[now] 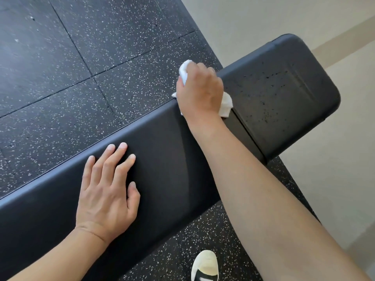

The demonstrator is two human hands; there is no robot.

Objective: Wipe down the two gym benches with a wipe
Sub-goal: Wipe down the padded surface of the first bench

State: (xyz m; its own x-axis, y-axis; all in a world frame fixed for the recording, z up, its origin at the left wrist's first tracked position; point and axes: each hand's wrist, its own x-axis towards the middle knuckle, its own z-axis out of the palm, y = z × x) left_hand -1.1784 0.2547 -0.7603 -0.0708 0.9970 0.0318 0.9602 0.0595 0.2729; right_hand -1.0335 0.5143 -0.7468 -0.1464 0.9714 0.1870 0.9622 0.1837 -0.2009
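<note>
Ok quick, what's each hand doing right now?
Left hand: open, fingers flat on the long black padded bench.
Right hand: closed on the crumpled white wipe.

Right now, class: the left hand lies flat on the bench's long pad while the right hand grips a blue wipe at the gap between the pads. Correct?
Not quite. In the head view the wipe gripped by the right hand is white, not blue. The left hand does lie flat on the long pad.

wipe (226,106) on bench (162,159), shoe (205,264) below
</note>
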